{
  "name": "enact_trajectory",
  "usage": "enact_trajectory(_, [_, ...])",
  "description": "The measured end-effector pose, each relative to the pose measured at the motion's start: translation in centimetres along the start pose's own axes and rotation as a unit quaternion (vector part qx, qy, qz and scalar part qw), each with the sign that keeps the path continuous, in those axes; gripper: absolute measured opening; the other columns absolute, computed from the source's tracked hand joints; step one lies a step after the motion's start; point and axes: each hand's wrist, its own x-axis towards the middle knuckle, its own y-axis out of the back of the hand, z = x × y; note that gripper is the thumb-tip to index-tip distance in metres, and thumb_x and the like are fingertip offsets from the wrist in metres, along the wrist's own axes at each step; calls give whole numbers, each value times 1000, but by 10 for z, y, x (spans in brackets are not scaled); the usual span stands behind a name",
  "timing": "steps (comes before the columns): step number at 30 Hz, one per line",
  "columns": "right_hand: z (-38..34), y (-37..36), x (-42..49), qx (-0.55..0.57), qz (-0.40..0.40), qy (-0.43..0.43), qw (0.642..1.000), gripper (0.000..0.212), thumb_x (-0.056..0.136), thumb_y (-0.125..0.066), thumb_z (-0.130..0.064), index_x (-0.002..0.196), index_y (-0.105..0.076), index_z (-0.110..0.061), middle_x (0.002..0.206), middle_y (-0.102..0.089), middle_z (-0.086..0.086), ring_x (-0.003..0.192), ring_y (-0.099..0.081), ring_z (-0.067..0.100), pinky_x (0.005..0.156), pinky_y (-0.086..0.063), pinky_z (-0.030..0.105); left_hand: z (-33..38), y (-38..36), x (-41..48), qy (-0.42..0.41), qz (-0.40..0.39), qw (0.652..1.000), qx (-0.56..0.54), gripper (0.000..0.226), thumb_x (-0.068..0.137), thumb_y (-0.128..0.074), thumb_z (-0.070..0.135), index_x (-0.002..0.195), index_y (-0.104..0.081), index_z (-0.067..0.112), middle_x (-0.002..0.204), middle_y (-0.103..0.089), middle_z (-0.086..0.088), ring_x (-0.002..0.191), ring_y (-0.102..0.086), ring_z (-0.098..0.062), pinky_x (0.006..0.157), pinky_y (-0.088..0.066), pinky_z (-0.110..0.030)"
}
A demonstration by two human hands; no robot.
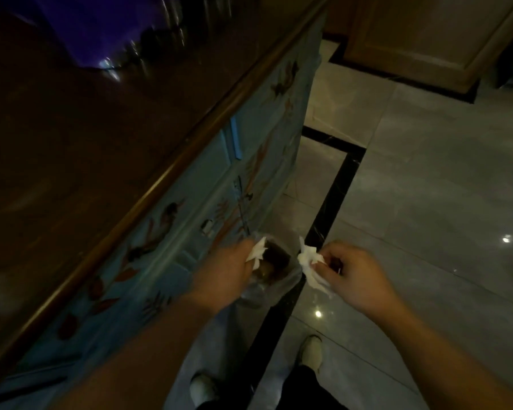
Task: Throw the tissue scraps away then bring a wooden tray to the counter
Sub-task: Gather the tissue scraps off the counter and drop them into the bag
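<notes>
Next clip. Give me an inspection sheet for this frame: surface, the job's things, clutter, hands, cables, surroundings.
Surface: dark glossy counter top at upper left, with blurred reflections; what stands on it is unclear.
Job's things: white tissue scraps, one in the left hand, one in the right hand; small bin with a clear liner on the floor below the hands, dark contents inside. No wooden tray seen.
Clutter: nothing seen.
Hands: left hand pinches its scrap over the bin; right hand holds its scrap just right of the bin.
Cables: nothing seen.
Surroundings: blue painted cabinet front, shiny tiled floor with black strips, the person's shoes, dim light.
</notes>
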Motion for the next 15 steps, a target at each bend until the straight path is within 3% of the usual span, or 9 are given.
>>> enact_trajectory(5, [74,-31,45,-16,-63,-34,997,40,87,-65,-23,62,-40,-42,62,-48,-11,59,-52,11,54,-37,26,-42,-75,59,53,-12,997,46,43,92,-29,48,113,-52,18,88,-68,-15,81,-64,-35,74,-52,-45])
enact_trajectory(7, [110,-59,67,-11,-85,-58,995,38,88,-63,-24,62,-40,-40,63,-48,-10,58,-50,9,53,-34,23,-62,-110,85,80,-30,995,42,41,90,-33,41,104,-56,11,89,-67,-17,81,-62,-37,73,-51,-44])
enact_trajectory(10, [161,-107,98,-9,-104,-90,991,31,88,-62,-25,65,-45,-37,65,-47,-14,59,-47,1,53,-31,18,-93,-157,123,115,-88,989,35,15,91,-47,29,95,-53,16,93,-66,-14,87,-62,-35,75,-50,-43])
enact_trajectory(15, [247,-199,145,8,-111,-143,983,12,89,-62,-27,78,-59,-26,67,-50,-17,58,-50,-3,52,-37,11,-158,-254,179,115,-132,983,49,13,93,-47,29,96,-54,19,96,-64,-6,90,-62,-26,75,-49,-38])
